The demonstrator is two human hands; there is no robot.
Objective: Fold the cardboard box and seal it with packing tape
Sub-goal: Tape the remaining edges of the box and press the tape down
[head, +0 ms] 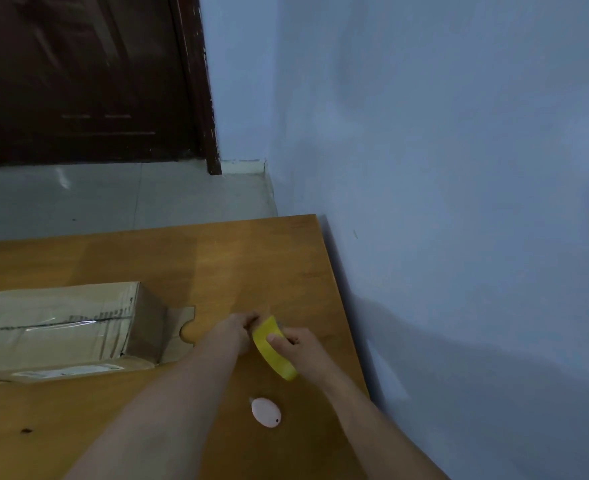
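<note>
A cardboard box point(61, 327) stands on the wooden table point(216, 265) at the left, its top flaps folded down with clear tape along the seam and one side flap lying flat on the table. To its right, both my hands meet on a yellow roll of packing tape point(274, 351). My right hand point(296, 344) grips the roll with its thumb on the outer face. At the far end of the roll, my left hand point(239, 325) has its fingers curled, pinching the tape's edge.
A small pink oval object point(266, 412) lies on the table close to me, between my forearms. The table's right edge runs along a pale blue wall point(459, 202). Beyond the far edge are a grey floor and a dark door point(78, 81).
</note>
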